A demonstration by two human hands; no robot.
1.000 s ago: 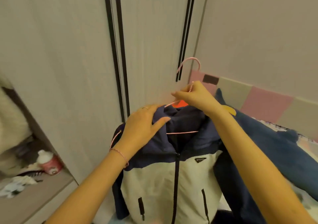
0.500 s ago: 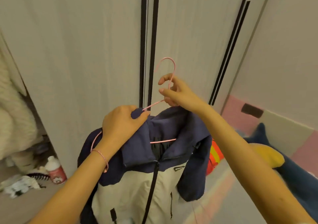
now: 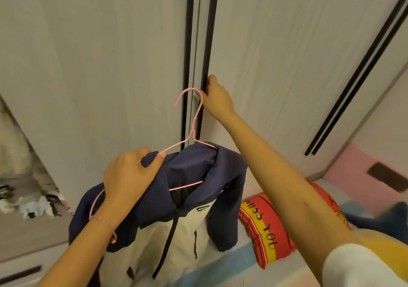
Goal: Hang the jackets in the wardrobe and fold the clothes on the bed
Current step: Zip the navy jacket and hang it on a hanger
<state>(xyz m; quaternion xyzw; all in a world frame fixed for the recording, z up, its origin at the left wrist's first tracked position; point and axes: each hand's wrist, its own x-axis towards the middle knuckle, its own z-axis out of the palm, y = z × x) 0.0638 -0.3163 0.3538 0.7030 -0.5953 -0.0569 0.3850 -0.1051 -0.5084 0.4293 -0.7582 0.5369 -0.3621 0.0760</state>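
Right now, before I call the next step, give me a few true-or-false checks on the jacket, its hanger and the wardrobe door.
1. The left hand grips the collar of the navy-and-cream zip jacket. True.
2. The thin pink wire hanger is hooked on a rail inside the wardrobe. False: its hook is free in the air in front of closed doors.
3. The right hand has its fingers at the black vertical handle strip of the pale wood-grain wardrobe door. True.
4. The jacket lies folded on the bed. False: it hangs on the hanger, held up by the left hand.
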